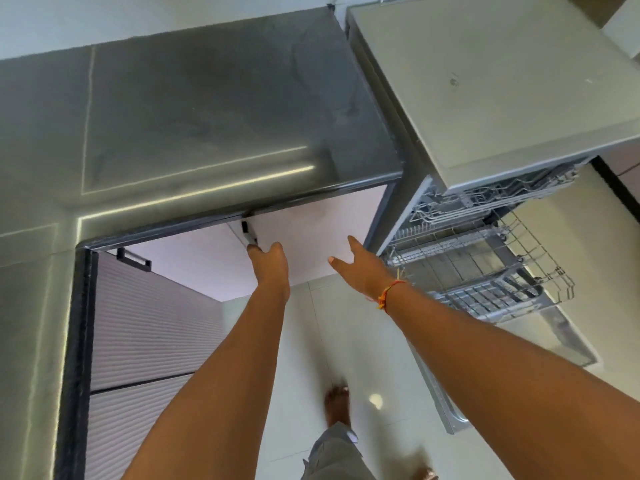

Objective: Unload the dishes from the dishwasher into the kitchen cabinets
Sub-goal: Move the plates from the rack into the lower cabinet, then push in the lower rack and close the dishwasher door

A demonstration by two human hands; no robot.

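Note:
My left hand [270, 263] reaches under the dark countertop [214, 109], its fingers curled on the black handle [248, 233] of a pale cabinet door [311, 230]. Just to the right, my right hand [356, 263] hovers in front of the same door with fingers spread and nothing in it; an orange thread circles its wrist. At the right stands the dishwasher [485, 81], with its upper rack [491, 197] and lower rack [485, 271] pulled out. I see no dishes in the wire racks.
The dishwasher's door [561, 344] lies folded down over the pale tiled floor [311, 341]. A ribbed cabinet front [149, 327] with another black handle [133, 259] fills the left side. My bare feet stand on the floor below.

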